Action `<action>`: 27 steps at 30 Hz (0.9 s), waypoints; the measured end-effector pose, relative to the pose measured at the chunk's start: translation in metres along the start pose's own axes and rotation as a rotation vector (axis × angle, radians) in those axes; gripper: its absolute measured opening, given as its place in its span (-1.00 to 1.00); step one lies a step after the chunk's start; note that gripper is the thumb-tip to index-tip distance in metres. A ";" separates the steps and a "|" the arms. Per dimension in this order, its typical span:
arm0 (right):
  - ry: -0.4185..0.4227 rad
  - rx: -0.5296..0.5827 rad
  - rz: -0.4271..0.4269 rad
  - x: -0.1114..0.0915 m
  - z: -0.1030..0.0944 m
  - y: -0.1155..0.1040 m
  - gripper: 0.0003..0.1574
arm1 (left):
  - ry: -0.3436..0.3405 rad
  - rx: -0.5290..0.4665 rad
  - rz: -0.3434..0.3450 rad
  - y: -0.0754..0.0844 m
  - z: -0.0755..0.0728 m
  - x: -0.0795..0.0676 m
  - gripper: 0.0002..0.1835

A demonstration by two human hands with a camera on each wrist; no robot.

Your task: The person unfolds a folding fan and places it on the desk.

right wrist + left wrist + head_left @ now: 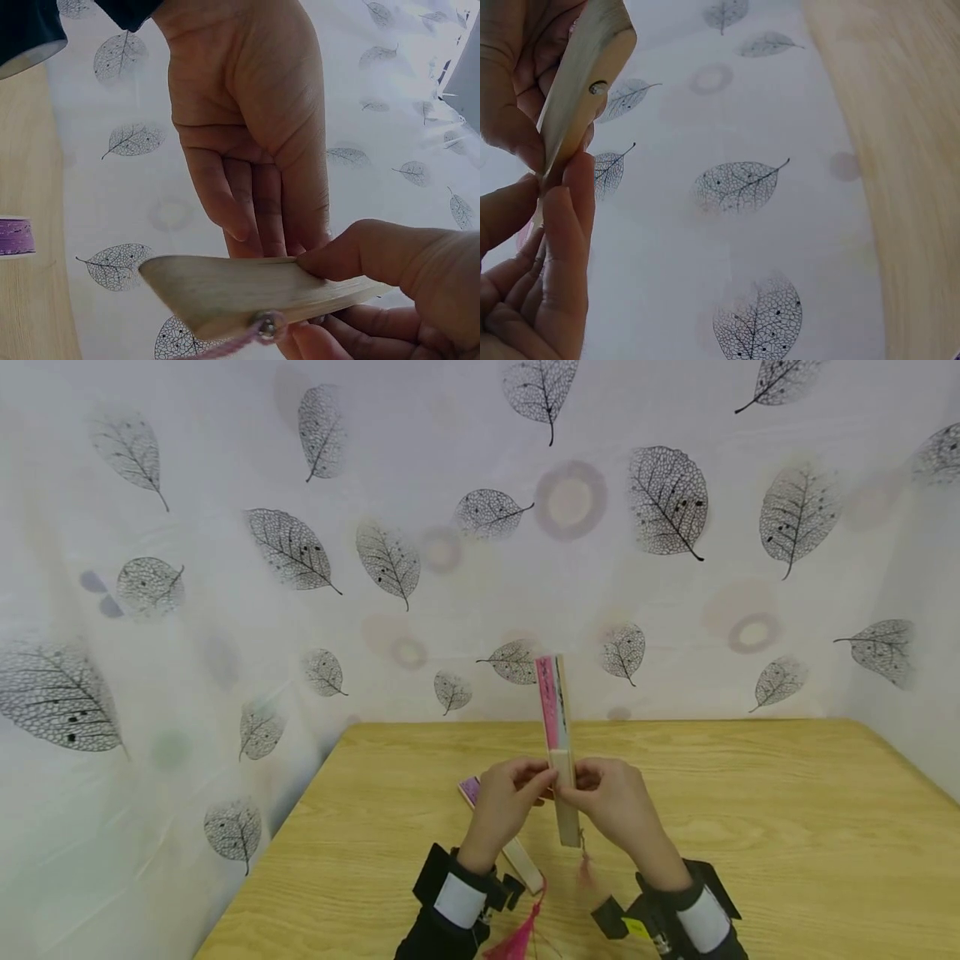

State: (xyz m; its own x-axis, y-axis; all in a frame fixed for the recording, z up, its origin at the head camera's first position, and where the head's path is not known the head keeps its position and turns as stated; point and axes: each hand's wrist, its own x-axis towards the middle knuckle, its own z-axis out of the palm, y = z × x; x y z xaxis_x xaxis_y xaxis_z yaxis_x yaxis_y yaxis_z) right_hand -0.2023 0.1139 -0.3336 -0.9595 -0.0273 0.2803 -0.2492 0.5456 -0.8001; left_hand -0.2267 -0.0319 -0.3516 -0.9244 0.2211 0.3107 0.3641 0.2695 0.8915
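Note:
A folded hand fan (555, 710) with pink and pale paper edges and light wooden ribs stands nearly upright in front of me, above the table. My left hand (498, 806) pinches its ribs from the left, thumb at the front. From the right, my right hand (618, 802) pinches the same ribs at about the same height. In the right wrist view the wooden end (225, 292) shows a metal pivot with a cord. A pale pink tassel (586, 867) dangles below it. A second folded fan (522, 862), purple at its far end, lies partly hidden behind my left hand.
The wooden table (750, 827) extends to both sides, its far edge meeting a white leaf-printed cloth (420, 660). A magenta tassel (516, 937) from the second fan lies near the front, beside my left wrist. Both wrists carry black straps with cameras.

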 end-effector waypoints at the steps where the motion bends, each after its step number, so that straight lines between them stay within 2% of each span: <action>1: 0.000 0.005 0.002 0.000 0.000 0.000 -0.78 | 0.000 0.001 -0.005 0.002 -0.001 0.000 -0.73; 7: -0.010 0.040 0.012 -0.001 -0.001 -0.002 -0.74 | -0.009 -0.022 0.005 0.029 -0.008 -0.009 -0.75; 10: -0.028 0.077 0.013 -0.001 -0.002 -0.002 -0.72 | -0.014 -0.050 -0.001 0.033 -0.010 -0.010 -0.74; 13: -0.054 0.118 0.015 -0.001 -0.004 -0.003 -0.70 | -0.012 -0.075 -0.008 0.029 -0.010 -0.008 -0.74; 20: -0.095 0.167 0.047 -0.001 -0.007 -0.006 -0.65 | 0.006 -0.076 -0.017 0.002 -0.006 0.002 -0.72; 27: -0.059 0.088 0.053 -0.002 -0.005 -0.006 -0.68 | 0.013 -0.081 -0.017 0.000 -0.006 0.001 -0.66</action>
State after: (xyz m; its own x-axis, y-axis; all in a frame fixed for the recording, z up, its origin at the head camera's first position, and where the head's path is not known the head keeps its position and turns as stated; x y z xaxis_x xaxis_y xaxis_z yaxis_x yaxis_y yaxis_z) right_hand -0.1982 0.1143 -0.3265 -0.9771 -0.0512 0.2067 -0.2061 0.4717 -0.8573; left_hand -0.2281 -0.0369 -0.3496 -0.9320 0.2050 0.2989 0.3383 0.1961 0.9204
